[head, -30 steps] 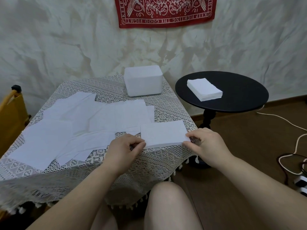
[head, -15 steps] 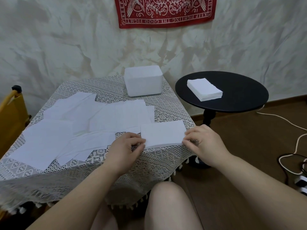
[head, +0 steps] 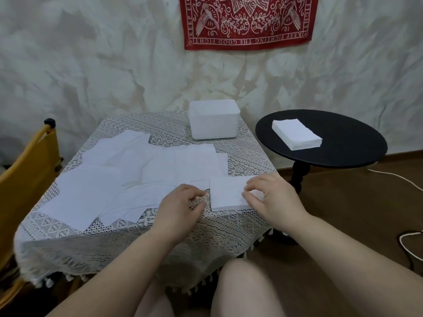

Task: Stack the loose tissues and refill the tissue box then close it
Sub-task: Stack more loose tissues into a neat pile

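Near the front right corner of the surface [head: 160, 227] lies your small stack of tissues [head: 225, 194], its long axis running left to right along the front edge. It sits between your two hands. Your right hand [head: 272, 202] is the nearer one: it rests over the stack's right end with fingers curled, and its fingertips [head: 247, 194] appear to pinch or lift the top sheet, though the exact contact is hard to make out. Your left hand [head: 180, 207] sits just beside the stack's left short edge, fingers curled, thumb and forefinger close together; you seem to touch the edge without gripping it, and whether you hold anything I cannot tell.

Both forearms come in from the front edge, wrists low over the lace cloth.

Loose tissues [head: 128, 179] spread flat across the middle and left of the surface, overlapping, directly left of your left hand. So the next sheet lies on that side, and your left hand is best placed to fetch it.

At the back edge stands the white tissue box [head: 214, 123]. A second neat stack [head: 296, 137] rests on the black round table [head: 343, 152] to the right.
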{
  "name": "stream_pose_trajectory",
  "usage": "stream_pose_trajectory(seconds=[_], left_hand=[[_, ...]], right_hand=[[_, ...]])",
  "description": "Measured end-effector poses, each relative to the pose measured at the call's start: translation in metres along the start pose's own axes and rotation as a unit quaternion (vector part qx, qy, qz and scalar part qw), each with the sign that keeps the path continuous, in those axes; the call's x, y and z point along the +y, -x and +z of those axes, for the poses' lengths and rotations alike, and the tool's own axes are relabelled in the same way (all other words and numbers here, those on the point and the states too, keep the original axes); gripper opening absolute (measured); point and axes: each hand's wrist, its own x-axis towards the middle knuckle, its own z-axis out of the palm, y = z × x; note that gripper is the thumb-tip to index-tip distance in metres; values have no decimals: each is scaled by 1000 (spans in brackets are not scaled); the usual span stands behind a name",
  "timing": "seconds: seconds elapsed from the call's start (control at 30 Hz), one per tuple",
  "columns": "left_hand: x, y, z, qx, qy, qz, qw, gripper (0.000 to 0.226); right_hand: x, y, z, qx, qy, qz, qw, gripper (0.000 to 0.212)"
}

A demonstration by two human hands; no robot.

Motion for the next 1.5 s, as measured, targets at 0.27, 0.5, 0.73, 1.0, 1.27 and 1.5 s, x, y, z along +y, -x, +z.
stream_pose_trajectory(seconds=[0.27, 0.5, 0.73, 1.0, 1.27, 1.5], left_hand=[[-62, -2, -67, 83, -60, -91, 991, 23], [-128, -36, -116, 172, -43, -206, 962, 32], [-165, -72, -114, 166, -58, -275, 945, 37], [-169, -84, -109, 161, -56, -281, 945, 16], [-130, -62, -127, 160, -71, -44, 983, 5], [-82, -29, -147, 173, -8, -53, 984, 10]], right_hand=[[-69, -51, 49, -63, -61, -20, 996, 24], [-118, -100, 99, -108, -76, -28, 991, 26], [-123, -137, 127, -141, -39, -3, 989, 26], [-118, -136, 132, -149, -27, -6, 988, 25], [-127, -133, 106, -48, -36, -29, 998, 47], [-141, -126, 69, -31, 1, -40, 999, 59]])
